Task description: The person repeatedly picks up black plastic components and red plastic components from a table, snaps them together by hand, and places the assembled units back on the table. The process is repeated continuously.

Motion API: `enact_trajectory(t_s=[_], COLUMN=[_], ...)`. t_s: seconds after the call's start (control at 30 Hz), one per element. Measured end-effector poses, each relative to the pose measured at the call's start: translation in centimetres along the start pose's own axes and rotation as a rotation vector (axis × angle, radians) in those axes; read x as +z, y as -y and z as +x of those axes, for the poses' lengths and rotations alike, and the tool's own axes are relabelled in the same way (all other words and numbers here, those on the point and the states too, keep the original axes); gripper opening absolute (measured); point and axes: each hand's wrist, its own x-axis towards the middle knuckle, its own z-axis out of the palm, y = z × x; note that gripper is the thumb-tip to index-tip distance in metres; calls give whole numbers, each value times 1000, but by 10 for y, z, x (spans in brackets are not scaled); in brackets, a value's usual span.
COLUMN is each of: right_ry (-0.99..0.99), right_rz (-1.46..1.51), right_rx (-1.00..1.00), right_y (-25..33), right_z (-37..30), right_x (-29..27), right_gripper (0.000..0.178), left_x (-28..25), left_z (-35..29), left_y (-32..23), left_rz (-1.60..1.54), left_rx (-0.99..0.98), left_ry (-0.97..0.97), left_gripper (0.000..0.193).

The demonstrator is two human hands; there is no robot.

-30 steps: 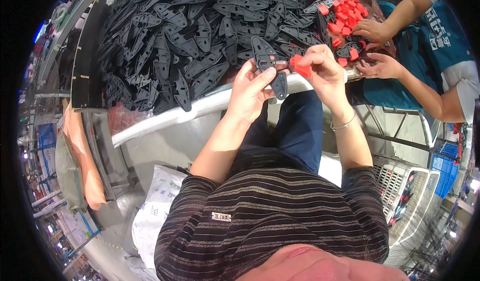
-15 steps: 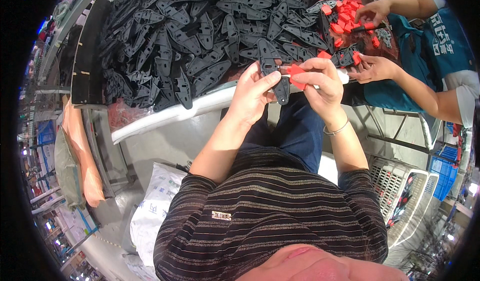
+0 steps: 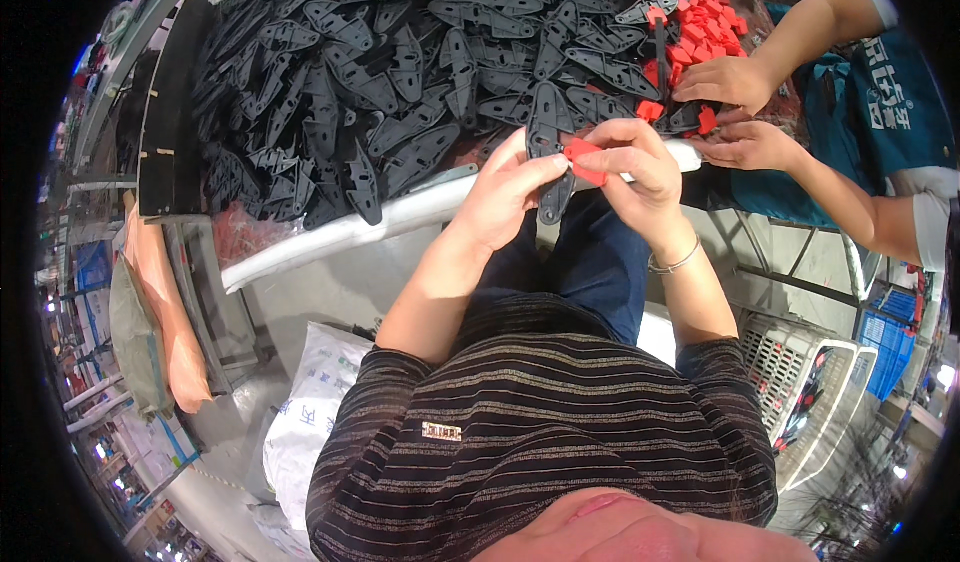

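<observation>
My left hand (image 3: 508,190) is closed around the middle of a dark grey plastic part (image 3: 549,122), a long pointed plate with slots and holes, held upright over the table's near edge. In my right hand (image 3: 640,177) a small red plastic piece (image 3: 584,161) is pinched between thumb and fingers. The red piece touches the grey part's side, close to my left thumb. My fingers hide how the two meet. Beyond my hands lies a big heap of similar grey parts (image 3: 410,62).
At the right a co-worker's hands (image 3: 735,87) handle a grey part beside a pile of red pieces (image 3: 712,27). White padding (image 3: 350,237) lines the table's near edge. A white crate (image 3: 800,392), a blue crate (image 3: 888,342) and a white sack (image 3: 315,402) stand below.
My right hand has brought the red piece against the grey part, covering the thin metal piece seen between them earlier. The co-worker's upper hand has moved down toward the other.
</observation>
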Motion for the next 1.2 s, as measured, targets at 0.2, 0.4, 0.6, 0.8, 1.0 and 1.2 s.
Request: enact_trajectory(t_s=[0.2, 0.4, 0.6, 0.8, 1.0, 1.2], right_ry=[-48, -205, -153, -453, -389, -253], right_rz=[-82, 731, 769, 770, 881, 530], right_rx=[22, 464, 514, 527, 553, 591], right_y=[7, 11, 17, 19, 5, 0], right_z=[2, 9, -1, -5, -10, -31], right_x=[0, 20, 32, 46, 36, 14], right_gripper=[32, 60, 39, 10, 15, 39], left_x=[-7, 9, 13, 5, 16, 7], left_z=[3, 2, -11, -15, -11, 4], left_y=[15, 33, 30, 54, 48, 41], left_rz=[-55, 154, 299, 453, 360, 709], left_rx=[22, 92, 94, 141, 125, 200], left_ry=[19, 98, 235, 204, 242, 112], left_gripper=[24, 33, 62, 54, 42, 36])
